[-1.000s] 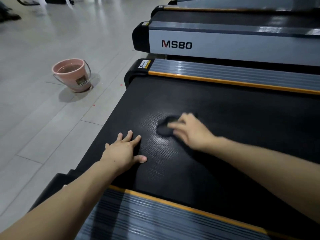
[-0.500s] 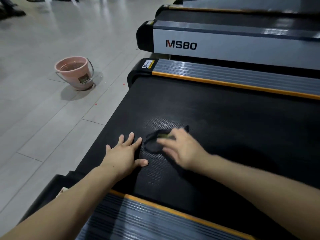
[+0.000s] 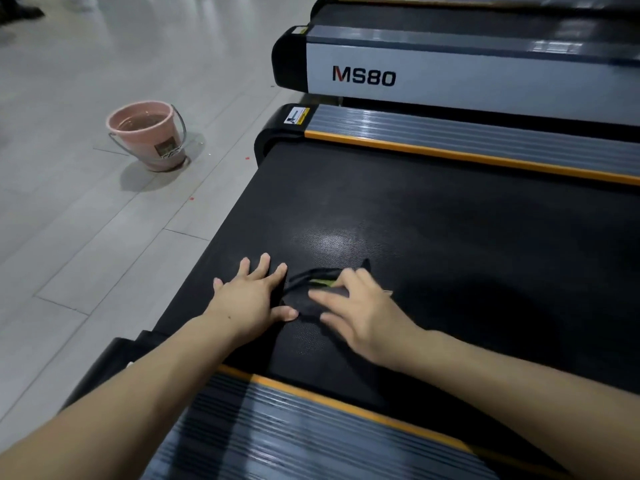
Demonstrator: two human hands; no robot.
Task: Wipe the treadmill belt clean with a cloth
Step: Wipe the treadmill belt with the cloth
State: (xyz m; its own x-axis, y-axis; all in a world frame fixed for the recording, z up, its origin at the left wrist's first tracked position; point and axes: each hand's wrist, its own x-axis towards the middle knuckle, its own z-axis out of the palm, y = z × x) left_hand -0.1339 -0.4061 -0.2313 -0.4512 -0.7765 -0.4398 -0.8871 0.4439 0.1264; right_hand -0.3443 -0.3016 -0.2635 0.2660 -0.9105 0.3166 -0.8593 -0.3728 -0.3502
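Two bare forearms in view, no sleeves visible. Left hand (image 3: 250, 299) and right hand (image 3: 363, 315): no gloves, rings, watch or wristbands seen. Right hand blurred at the fingers.

I log: pale grey tiled floor (image 3: 86, 237), glossy with reflected light; pink bucket (image 3: 149, 136) (water inside); neighbouring MS80 treadmill (image 3: 450, 77).

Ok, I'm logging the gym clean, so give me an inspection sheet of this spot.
Surface: black belt, a glossy patch ahead of the hands.
Job's things: dark cloth on the belt under the right hand.
Clutter: nothing seen.
Hands: left hand flat on the belt; right hand presses the cloth, fingers straight.
Cables: nothing seen.
Surroundings: pink bucket on the tiled floor; MS80 treadmill alongside.
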